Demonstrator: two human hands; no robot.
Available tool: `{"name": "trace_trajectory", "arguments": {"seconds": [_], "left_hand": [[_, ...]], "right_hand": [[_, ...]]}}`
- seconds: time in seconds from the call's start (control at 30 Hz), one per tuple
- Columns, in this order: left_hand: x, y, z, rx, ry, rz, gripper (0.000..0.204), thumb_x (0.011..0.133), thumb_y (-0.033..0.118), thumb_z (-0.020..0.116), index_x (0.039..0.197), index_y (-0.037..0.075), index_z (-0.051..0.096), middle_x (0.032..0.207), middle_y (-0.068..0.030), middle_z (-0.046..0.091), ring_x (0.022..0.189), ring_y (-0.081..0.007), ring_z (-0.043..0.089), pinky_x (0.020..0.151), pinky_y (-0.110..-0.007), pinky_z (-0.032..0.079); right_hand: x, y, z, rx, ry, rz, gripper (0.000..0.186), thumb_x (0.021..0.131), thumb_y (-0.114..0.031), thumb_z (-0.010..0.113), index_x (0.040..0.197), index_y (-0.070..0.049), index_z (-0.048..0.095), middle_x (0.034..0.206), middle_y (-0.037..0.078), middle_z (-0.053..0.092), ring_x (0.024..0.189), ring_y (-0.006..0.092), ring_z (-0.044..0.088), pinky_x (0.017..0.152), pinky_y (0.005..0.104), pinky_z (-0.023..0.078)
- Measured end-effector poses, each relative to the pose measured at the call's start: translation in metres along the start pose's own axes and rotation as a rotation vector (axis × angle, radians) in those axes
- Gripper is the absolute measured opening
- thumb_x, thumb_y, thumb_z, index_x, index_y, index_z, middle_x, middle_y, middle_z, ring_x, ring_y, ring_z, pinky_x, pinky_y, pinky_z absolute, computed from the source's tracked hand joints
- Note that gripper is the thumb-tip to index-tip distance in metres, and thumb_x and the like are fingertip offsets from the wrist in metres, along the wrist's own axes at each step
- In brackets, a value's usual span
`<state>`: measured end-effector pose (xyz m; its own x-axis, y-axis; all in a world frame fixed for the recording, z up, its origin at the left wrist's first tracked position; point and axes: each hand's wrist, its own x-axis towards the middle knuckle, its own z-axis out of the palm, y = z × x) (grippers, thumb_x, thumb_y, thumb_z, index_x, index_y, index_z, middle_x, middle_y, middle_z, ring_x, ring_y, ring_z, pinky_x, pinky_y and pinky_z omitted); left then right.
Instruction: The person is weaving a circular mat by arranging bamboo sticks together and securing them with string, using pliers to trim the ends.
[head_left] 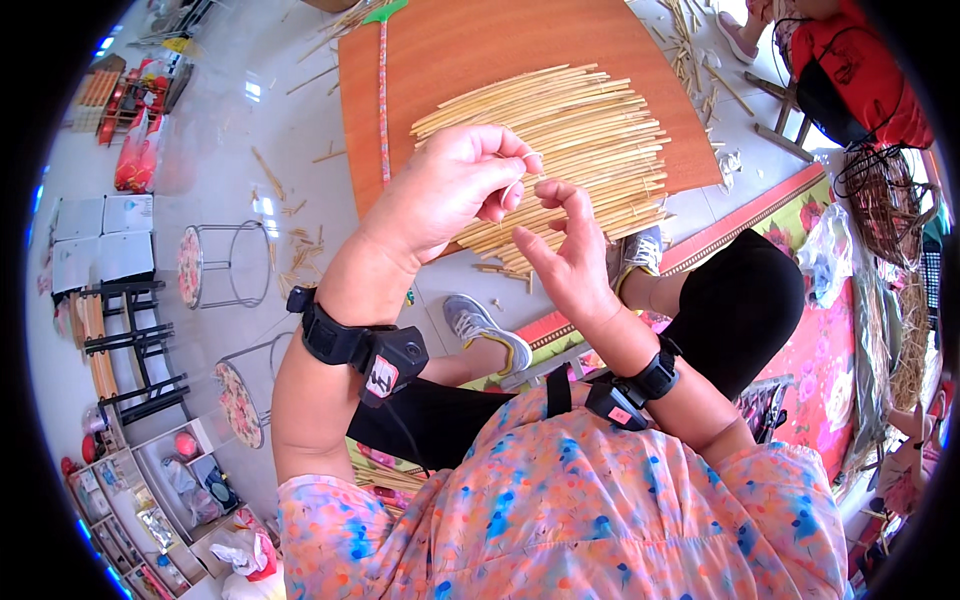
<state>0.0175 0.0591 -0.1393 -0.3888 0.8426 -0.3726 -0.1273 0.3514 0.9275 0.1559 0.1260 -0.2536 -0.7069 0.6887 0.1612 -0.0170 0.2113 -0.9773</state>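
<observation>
My left hand [450, 190] is closed, thumb against fingers, on a thin pale string [513, 187] that loops by its fingertips. Close by on the right, my right hand [572, 262] has thumb and forefinger apart, and I see nothing held between them. Both hands are raised over the near edge of a mat of straw-coloured stalks [570, 110]. The stalks lie side by side, roughly parallel, on a brown board [480, 35]. Whether the string reaches the mat or my right hand, I cannot tell.
A green-headed stick [384, 90] lies on the board, left of the mat. Stalk scraps [300, 255] litter the floor. Round stools [190, 265] stand at left, above a shelf unit [130, 500]. A patterned red mat [810, 390] and a wicker basket [885, 205] are at right.
</observation>
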Motion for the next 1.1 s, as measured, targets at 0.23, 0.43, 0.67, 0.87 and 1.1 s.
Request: {"name": "trace_trajectory", "arguments": {"seconds": [0.23, 0.43, 0.67, 0.87, 1.1], "left_hand": [[0.003, -0.001, 0.0, -0.049, 0.007, 0.02, 0.015, 0.096, 0.014, 0.055, 0.102, 0.002, 0.063, 0.073, 0.0038, 0.056, 0.062, -0.0027, 0.049, 0.056, -0.017, 0.039], [0.002, -0.01, -0.027, 0.014, 0.174, 0.031, 0.013, 0.097, 0.014, 0.055, 0.101, 0.006, 0.063, 0.074, 0.0038, 0.057, 0.061, -0.0027, 0.049, 0.056, -0.016, 0.04], [-0.002, -0.053, -0.015, 1.206, 0.619, 0.639, 0.022, 0.083, 0.001, 0.06, 0.105, 0.003, 0.061, 0.102, -0.0148, 0.057, 0.096, -0.0357, 0.06, 0.079, -0.043, 0.051], [-0.034, -0.108, 0.034, 1.214, 0.078, 0.578, 0.024, 0.079, 0.005, 0.062, 0.103, 0.004, 0.064, 0.103, -0.0112, 0.063, 0.095, -0.0279, 0.062, 0.075, -0.04, 0.05], [-0.03, -0.141, 0.038, 0.956, 0.134, 0.53, 0.013, 0.079, 0.004, 0.063, 0.092, 0.005, 0.064, 0.09, -0.0107, 0.063, 0.081, -0.0318, 0.063, 0.068, -0.041, 0.05]], "right_hand": [[-0.003, -0.009, -0.004, 0.642, -0.399, 0.185, 0.021, 0.095, -0.012, 0.06, 0.112, -0.001, 0.057, 0.096, 0.006, 0.062, 0.093, 0.0161, 0.059, 0.085, 0.0302, 0.047], [-0.009, -0.003, -0.022, 0.63, -0.535, 0.304, 0.02, 0.103, -0.014, 0.048, 0.109, -0.001, 0.062, 0.085, 0.002, 0.063, 0.082, 0.0102, 0.059, 0.081, 0.0257, 0.047], [-0.015, 0.027, -0.026, 0.468, -0.505, 0.767, 0.021, 0.102, -0.016, 0.05, 0.106, -0.001, 0.064, 0.074, 0.001, 0.061, 0.066, 0.0084, 0.056, 0.066, 0.0222, 0.046], [-0.028, 0.043, -0.027, 0.473, -0.53, 0.879, 0.02, 0.097, -0.013, 0.054, 0.106, -0.001, 0.067, 0.072, 0.002, 0.062, 0.061, 0.0092, 0.057, 0.06, 0.0235, 0.047], [-0.029, 0.027, -0.028, 0.483, -0.412, 0.944, 0.049, 0.095, -0.012, 0.052, 0.142, 0.0, 0.043, 0.072, 0.008, 0.066, 0.061, 0.0151, 0.061, 0.061, 0.0266, 0.05]]}}
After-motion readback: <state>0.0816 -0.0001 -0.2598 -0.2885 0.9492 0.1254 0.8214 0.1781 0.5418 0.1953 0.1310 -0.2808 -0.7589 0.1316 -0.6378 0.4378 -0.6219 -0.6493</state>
